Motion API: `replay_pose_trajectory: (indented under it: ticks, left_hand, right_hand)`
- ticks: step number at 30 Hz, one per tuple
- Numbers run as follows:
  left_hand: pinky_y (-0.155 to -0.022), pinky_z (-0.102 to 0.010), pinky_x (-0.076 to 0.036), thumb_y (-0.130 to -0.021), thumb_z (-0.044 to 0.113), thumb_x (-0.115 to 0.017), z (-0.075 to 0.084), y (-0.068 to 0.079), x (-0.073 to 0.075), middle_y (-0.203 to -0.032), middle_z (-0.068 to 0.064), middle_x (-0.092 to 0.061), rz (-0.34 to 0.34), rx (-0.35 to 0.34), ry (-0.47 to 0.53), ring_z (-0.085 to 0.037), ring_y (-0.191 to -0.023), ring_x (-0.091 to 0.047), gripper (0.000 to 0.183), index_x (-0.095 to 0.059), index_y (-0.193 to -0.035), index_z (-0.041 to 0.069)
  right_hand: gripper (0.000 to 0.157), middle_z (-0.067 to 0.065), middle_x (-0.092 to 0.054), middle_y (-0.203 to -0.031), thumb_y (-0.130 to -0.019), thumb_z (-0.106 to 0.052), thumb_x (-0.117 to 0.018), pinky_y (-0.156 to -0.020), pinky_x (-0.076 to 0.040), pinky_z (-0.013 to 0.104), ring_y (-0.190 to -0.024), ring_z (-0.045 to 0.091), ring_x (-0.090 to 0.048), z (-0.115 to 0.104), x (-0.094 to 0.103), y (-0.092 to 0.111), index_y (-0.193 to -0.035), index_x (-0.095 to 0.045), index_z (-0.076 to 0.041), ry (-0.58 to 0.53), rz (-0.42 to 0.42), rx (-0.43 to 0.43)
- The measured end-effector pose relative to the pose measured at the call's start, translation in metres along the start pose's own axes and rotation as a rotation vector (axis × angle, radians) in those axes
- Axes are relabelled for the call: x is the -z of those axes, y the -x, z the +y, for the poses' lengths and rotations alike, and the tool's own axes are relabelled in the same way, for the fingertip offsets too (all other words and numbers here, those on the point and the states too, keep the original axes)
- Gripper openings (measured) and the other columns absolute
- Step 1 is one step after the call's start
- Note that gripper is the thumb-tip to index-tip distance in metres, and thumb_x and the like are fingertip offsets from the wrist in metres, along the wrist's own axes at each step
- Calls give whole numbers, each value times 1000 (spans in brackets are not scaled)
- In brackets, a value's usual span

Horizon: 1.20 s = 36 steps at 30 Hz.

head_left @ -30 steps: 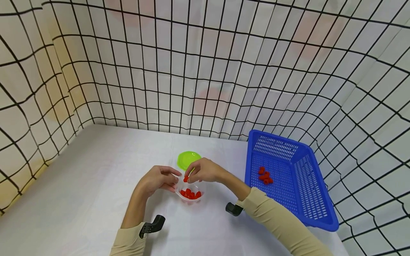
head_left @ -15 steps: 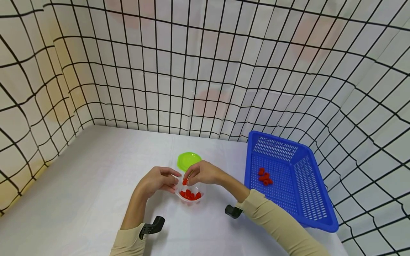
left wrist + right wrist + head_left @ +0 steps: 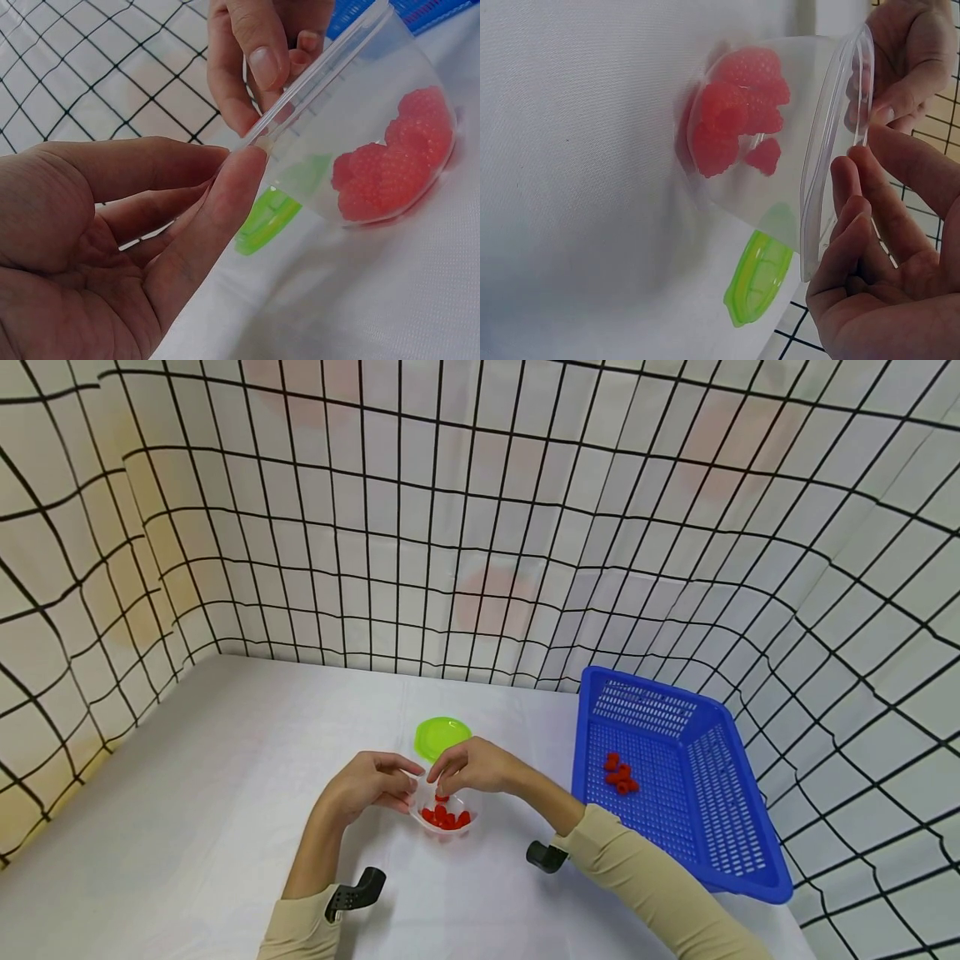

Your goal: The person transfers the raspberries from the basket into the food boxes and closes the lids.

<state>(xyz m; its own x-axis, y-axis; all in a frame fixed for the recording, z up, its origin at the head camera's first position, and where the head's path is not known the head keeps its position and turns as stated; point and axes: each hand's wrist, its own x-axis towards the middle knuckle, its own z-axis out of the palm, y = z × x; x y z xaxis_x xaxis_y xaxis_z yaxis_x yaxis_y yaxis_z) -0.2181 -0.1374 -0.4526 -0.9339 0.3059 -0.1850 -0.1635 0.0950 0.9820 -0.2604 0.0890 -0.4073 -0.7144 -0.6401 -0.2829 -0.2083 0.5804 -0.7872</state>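
A clear plastic bowl point(image 3: 450, 827) with several red raspberries point(image 3: 397, 165) stands on the white table. My left hand point(image 3: 367, 785) pinches the bowl's rim between thumb and fingers, plainest in the left wrist view. Above the bowl's mouth is my right hand point(image 3: 480, 767), its fingertips over the rim with nothing between them. Just under those fingers, one raspberry point(image 3: 765, 156) shows apart from the clump, inside the bowl. The green lid point(image 3: 442, 737) lies behind the bowl, partly hidden by the right hand in the head view.
To the right stands a blue perforated basket point(image 3: 738, 802) with several more raspberries point(image 3: 621, 777) on its floor. A black wire grid point(image 3: 465, 527) backed with white sheeting closes off the back and sides of the table point(image 3: 187, 810).
The raspberry that my right hand pinched over the bowl is released and has dropped inside it. That hand moved slightly down; my left hand has stayed on the rim.
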Motion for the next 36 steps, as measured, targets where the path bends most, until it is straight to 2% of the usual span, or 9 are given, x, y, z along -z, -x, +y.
replay_pose_trajectory:
  ticks: [10, 16, 20, 27, 33, 36]
  left_hand:
    - [-70, -33, -65, -95, 4, -60, 0, 1, 0, -85, -8, -70, -4, -3, -2, -18, -71, -66, 30, -65, -121, -11]
    - [-69, -32, -64, -95, 5, -62, 0, 1, -1, -84, -8, -68, 2, 7, -5, -18, -70, -66, 31, -66, -120, -10]
    - [-68, -32, -64, -94, 7, -64, 2, 0, -2, -83, -8, -68, 12, 20, -6, -18, -70, -65, 31, -66, -120, -10]
    - [-68, -32, -64, -94, 5, -64, 4, 0, -4, -83, -9, -68, 20, 34, 4, -18, -70, -65, 31, -66, -121, -11]
    - [-67, -32, -64, -94, 4, -63, 3, 0, -3, -84, -9, -68, 26, 36, 7, -19, -71, -64, 30, -66, -120, -10]
    - [-67, -32, -64, -94, 4, -63, 3, 1, -3, -83, -9, -67, 24, 32, 10, -19, -70, -64, 30, -66, -120, -10]
  right_hand:
    - [16, -1, -77, -92, -91, -15, -70, -96, -57, 46, -92, 17, -72, 4, 0, -1, -105, -78, -15, 11, 10, -7]
    - [18, -1, -78, -95, -92, -21, -72, -87, -61, 42, -93, 18, -71, 4, 9, 1, -108, -77, -15, 17, 10, -9]
    - [24, 2, -78, -98, -92, -20, -72, -84, -62, 44, -95, 19, -71, 2, 19, 7, -113, -75, -10, -7, 14, -3]
    - [24, 3, -77, -105, -91, -22, -74, -89, -61, 50, -104, 32, -70, -6, 45, 24, -114, -75, -15, -16, 84, -23]
    - [24, 5, -77, -106, -93, -21, -73, -91, -61, 48, -98, 22, -70, -5, 70, 41, -116, -75, -14, -14, 147, -30]
    - [24, 7, -76, -107, -93, -21, -72, -88, -62, 42, -98, 21, -70, -2, 82, 50, -117, -74, -13, 0, 178, -26]
